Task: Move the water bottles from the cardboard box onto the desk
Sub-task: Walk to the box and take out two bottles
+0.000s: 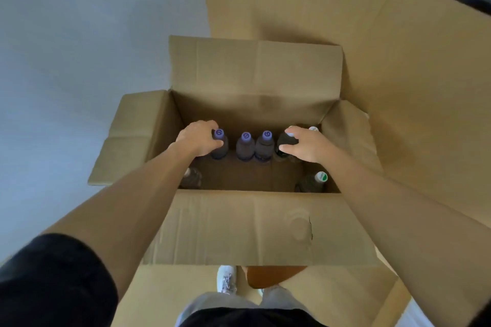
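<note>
Fingers (pixel 212 125) reach into cardboard box (pixel 255 228) on flattened cardboard (pixel 398 74), grey floor (pixel 79 34).

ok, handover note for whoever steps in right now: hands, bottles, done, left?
Left hand: fingers curled around the leftmost purple-capped bottle in the cardboard box.
Right hand: gripping a dark bottle at the right end of the same row.
Two more purple-capped bottles stand between the hands. A white-capped bottle sits behind the right hand, a green-and-white-capped one at the near right corner, another bottle at the near left.
Done: cannot tell, the desk is not in view.
Left: lift out all seven visible bottles.
</note>
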Demonstrator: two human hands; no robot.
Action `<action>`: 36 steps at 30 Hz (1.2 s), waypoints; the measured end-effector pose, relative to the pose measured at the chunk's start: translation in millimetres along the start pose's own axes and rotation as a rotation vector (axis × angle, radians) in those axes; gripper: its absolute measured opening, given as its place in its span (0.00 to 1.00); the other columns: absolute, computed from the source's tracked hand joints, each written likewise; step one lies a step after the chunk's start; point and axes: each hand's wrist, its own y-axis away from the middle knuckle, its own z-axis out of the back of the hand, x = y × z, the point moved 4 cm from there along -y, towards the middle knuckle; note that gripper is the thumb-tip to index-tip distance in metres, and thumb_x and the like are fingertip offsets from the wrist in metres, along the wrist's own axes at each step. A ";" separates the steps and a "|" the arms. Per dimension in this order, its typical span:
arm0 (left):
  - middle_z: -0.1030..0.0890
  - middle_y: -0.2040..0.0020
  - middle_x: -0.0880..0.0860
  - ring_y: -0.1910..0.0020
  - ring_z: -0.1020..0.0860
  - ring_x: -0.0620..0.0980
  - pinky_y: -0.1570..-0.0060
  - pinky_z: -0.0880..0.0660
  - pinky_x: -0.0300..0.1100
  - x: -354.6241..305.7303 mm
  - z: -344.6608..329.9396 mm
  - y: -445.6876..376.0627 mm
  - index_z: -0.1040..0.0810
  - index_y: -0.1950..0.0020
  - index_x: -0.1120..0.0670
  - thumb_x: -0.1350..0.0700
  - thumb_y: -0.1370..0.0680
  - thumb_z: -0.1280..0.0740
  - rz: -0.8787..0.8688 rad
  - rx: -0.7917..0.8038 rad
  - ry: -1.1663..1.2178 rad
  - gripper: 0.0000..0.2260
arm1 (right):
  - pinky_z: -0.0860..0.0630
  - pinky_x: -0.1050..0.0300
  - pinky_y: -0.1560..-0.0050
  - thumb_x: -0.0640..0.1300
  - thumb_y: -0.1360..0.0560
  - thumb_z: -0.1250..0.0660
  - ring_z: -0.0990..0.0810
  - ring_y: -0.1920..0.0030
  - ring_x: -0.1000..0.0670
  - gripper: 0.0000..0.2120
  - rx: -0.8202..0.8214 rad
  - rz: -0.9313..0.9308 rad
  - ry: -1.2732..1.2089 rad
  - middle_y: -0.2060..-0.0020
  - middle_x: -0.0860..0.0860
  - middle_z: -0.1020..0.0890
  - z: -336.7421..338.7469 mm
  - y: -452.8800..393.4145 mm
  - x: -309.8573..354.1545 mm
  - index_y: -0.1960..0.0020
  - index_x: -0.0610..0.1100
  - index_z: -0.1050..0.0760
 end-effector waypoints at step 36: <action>0.22 0.33 0.56 0.36 0.21 0.57 0.41 0.22 0.50 44.9 -100.7 -48.9 0.23 0.32 0.56 0.54 0.23 0.30 0.311 0.470 -0.403 0.20 | 0.23 0.48 0.37 0.37 0.20 0.36 0.21 0.37 0.39 0.16 0.368 -0.262 0.444 0.36 0.42 0.22 -75.5 -66.6 -73.9 0.33 0.42 0.24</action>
